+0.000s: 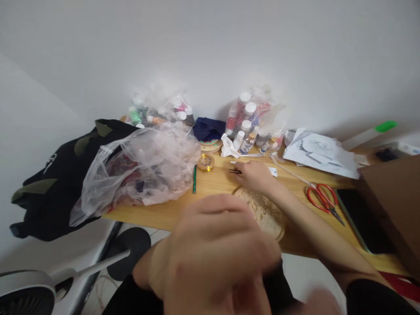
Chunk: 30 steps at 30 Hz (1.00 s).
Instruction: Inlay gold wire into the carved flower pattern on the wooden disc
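Note:
My left hand [219, 249] looms large and blurred close to the camera, its fingers curled. Whatever it may hold is hidden. Farther off, my right hand [256, 175] rests low over the table with its fingers closed on dark tweezers [235, 171], whose two tips point left. Beneath my right wrist lies a round pale board [267, 214] with a raised, curling gold outline; my left hand covers part of it. To the left of the tweezers are a spool of gold wire [206, 162] and a dark green pencil [194, 179].
A filmy plastic bag [147, 162] and a black bag [72, 166] crowd the table's left side. Bagged bottles [249, 113] stand along the wall. Red-handled scissors [323, 199], a phone [364, 221], papers [323, 151] and a cardboard box [393, 197] sit at right.

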Available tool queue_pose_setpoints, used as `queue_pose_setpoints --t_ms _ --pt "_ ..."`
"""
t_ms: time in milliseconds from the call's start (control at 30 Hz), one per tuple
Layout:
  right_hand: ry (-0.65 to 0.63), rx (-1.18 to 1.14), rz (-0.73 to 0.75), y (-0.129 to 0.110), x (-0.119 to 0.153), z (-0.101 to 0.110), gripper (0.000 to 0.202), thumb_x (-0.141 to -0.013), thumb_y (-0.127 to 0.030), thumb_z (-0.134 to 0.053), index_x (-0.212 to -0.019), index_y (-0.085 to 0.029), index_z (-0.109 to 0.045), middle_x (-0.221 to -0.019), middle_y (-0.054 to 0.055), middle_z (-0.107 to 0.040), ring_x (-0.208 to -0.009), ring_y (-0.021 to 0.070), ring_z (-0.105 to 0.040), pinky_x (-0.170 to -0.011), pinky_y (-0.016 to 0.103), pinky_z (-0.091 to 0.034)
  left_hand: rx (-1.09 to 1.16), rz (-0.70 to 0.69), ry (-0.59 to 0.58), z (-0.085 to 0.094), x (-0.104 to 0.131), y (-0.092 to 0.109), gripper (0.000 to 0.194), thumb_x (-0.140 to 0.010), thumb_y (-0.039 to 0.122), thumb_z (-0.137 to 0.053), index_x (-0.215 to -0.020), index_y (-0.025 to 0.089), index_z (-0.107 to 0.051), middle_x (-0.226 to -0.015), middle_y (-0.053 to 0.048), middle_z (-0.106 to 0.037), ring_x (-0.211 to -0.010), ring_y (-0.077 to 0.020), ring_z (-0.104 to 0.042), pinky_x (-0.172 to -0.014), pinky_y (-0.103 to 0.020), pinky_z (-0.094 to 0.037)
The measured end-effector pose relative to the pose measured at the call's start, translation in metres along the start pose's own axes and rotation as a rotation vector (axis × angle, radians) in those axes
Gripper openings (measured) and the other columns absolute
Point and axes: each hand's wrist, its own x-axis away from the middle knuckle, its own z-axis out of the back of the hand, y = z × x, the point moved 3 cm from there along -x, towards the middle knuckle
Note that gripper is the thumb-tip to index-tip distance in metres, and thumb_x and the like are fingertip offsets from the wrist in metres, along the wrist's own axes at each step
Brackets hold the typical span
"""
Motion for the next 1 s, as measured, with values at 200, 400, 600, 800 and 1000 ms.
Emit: queue_pose_setpoints --t_ms 200,400,600,800,1000 --pt "-0.008 -0.272 0.235 -0.03 0.03 0.018 0.017 -0.086 -0.012 -0.052 -0.091 -0.016 -0.068 -0.09 0.004 -0.073 -0.079 0.012 -0.066 -0.07 0.02 -0.046 -0.019 0.221 -0.03 -0.067 -0.019 -0.094 0.025 -0.098 0.036 -0.045 -0.107 0.019 -0.061 -0.102 -0.009 -0.069 -0.095 -0.0255 -0.066 -0.083 -0.042 -0.052" --pt "0.045 -0.299 0.226 -0.033 0.023 0.029 0.027 -0.085 -0.006 -0.046 -0.098 -0.011 -0.069 -0.092 0.01 -0.073 -0.073 0.0135 -0.061 -0.067 0.024 -0.042 0.113 0.362 -0.06 -0.107 -0.023 -0.134 0.043 -0.102 0.04 -0.027 -0.091 0.021 -0.064 -0.081 -0.005 -0.07 -0.08 -0.0201 -0.066 -0.075 -0.031 -0.05" --pt "-0.054 -0.245 0.24 -0.022 0.025 0.032 0.017 -0.085 -0.015 -0.054 -0.092 -0.01 -0.068 -0.086 0.011 -0.07 -0.068 0.0143 -0.056 -0.06 0.025 -0.035 0.33 0.486 -0.148 -0.131 -0.018 -0.15 0.055 -0.101 0.05 -0.025 -0.08 0.018 -0.065 -0.08 -0.006 -0.072 -0.076 -0.0179 -0.066 -0.072 -0.028 -0.051" --pt "-0.086 -0.256 0.149 -0.002 0.027 0.037 0.026 -0.091 -0.024 -0.051 -0.108 -0.012 -0.066 -0.097 0.012 -0.072 -0.078 0.0189 -0.063 -0.065 0.028 -0.04 0.43 0.711 -0.265 -0.156 -0.004 -0.177 0.05 -0.101 0.053 -0.04 -0.08 0.014 -0.065 -0.072 -0.001 -0.064 -0.067 -0.0147 -0.062 -0.063 -0.027 -0.052" --pt "0.239 -0.486 0.291 0.006 0.082 0.085 0.031 -0.094 -0.028 -0.048 -0.12 -0.032 -0.064 -0.097 0.0 -0.073 -0.081 0.0138 -0.066 -0.073 0.028 -0.049 0.409 0.876 -0.334 -0.162 0.007 -0.196 0.031 -0.097 0.041 -0.059 -0.112 0.014 -0.062 -0.107 -0.005 -0.065 -0.089 -0.0168 -0.065 -0.077 -0.033 -0.058"
